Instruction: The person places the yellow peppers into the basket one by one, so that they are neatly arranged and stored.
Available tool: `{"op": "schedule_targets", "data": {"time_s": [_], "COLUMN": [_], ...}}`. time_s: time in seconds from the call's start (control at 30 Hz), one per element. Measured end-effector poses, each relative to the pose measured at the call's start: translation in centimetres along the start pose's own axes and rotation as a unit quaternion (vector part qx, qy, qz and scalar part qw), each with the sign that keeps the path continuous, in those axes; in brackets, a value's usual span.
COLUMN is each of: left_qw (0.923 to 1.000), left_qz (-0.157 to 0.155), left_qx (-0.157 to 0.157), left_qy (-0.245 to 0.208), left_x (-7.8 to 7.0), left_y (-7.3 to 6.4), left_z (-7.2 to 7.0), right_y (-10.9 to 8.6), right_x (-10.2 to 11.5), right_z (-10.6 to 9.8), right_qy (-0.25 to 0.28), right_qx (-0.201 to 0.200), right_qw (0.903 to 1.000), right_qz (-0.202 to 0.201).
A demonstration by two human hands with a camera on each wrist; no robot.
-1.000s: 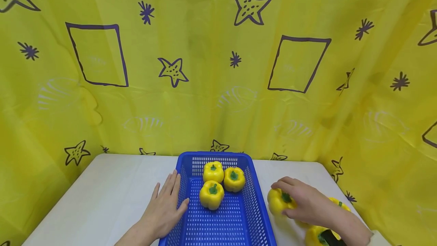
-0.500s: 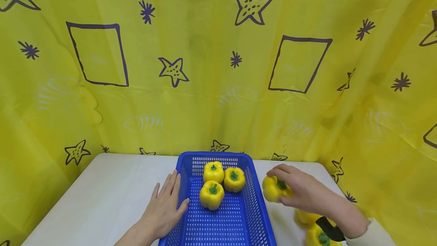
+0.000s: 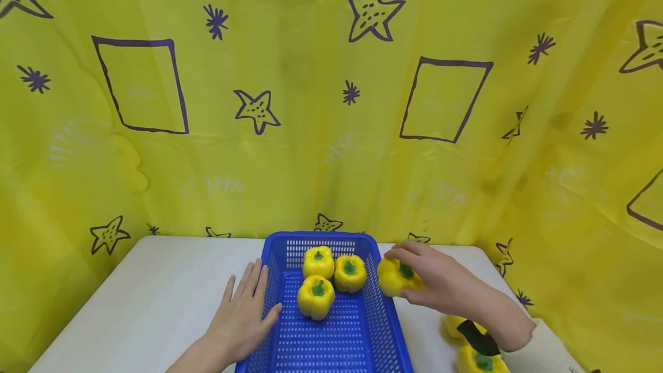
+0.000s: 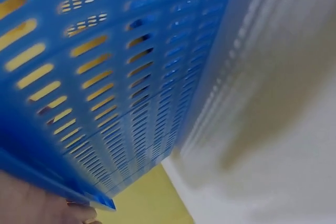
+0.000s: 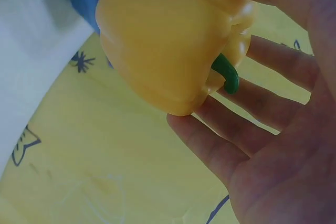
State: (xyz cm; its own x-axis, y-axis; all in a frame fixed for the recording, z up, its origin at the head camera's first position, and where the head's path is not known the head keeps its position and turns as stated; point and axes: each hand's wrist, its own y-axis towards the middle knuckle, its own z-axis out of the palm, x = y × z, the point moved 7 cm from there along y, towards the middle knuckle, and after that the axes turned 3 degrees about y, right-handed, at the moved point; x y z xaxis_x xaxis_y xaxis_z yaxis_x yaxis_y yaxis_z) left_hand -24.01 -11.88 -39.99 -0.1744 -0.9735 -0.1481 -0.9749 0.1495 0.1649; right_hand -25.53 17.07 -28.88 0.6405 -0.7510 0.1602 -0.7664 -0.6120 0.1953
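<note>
Fingers of the right hand [image 3: 435, 278] are clamped on one yellow bell pepper [image 3: 392, 277], fingertips on its far side and thumb on the near side; its green stem [image 5: 226, 72] faces the palm. That pepper overlaps the right rim of one blue basket [image 3: 331, 343] in the head view; whether they touch, I cannot tell.

Left of these fingers, three more yellow peppers stand close together inside the basket, stems up: a back pepper [image 3: 318, 262], a right-side pepper [image 3: 350, 275] and a front pepper [image 3: 316, 299]. The basket's slotted right wall stands between them and the gripping fingers.

Nearer the person than those fingers, two further peppers sit on the tabletop [image 3: 181, 281], an upper pepper [image 3: 451, 326] and a lower pepper [image 3: 468, 360], making six in sight. One dark piece [image 3: 477, 337] below the right wrist covers part of both.

Across the basket, the left hand [image 3: 240, 315] lies along the left wall, fingers straight, thumb over the rim. Beyond both sets of fingers hangs a yellow curtain [image 3: 300, 189] with dark stars and outlined frames; a pale sleeve [image 3: 544, 353] shows behind the right wrist.
</note>
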Motion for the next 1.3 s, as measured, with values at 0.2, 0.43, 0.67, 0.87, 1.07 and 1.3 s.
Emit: {"op": "schedule_targets", "data": {"time_s": [0.2, 0.43, 0.67, 0.87, 1.07, 1.3], "left_qw": [0.9997, 0.9995, 0.9996, 0.9999, 0.9999, 0.9999], "left_qz": [0.022, 0.013, 0.005, 0.007, 0.003, 0.01], "left_qx": [0.006, 0.025, 0.02, -0.006, -0.004, -0.004], "left_qy": [-0.008, -0.015, -0.02, -0.006, -0.009, 0.001], "left_x": [0.3, 0.8, 0.8, 0.7, 0.4, 0.2], "left_y": [-0.2, 0.0, 0.0, 0.0, 0.2, 0.3], "left_z": [-0.4, -0.6, -0.3, -0.3, -0.3, -0.2], "right_y": [0.8, 1.7, 2.5, 3.3, 3.8, 4.1], "right_x": [1.4, 2.7, 3.3, 3.7, 3.8, 3.7], "right_z": [0.6, 1.6, 2.8, 3.7, 4.8, 6.1], "right_qy": [0.023, 0.024, 0.046, 0.034, 0.041, 0.067], "right_qx": [-0.008, 0.005, 0.038, 0.034, 0.041, 0.072], "right_qw": [0.9993, 0.9986, 0.997, 0.9966, 0.996, 0.9931], "right_qz": [-0.029, -0.046, -0.049, -0.066, -0.068, -0.063]}}
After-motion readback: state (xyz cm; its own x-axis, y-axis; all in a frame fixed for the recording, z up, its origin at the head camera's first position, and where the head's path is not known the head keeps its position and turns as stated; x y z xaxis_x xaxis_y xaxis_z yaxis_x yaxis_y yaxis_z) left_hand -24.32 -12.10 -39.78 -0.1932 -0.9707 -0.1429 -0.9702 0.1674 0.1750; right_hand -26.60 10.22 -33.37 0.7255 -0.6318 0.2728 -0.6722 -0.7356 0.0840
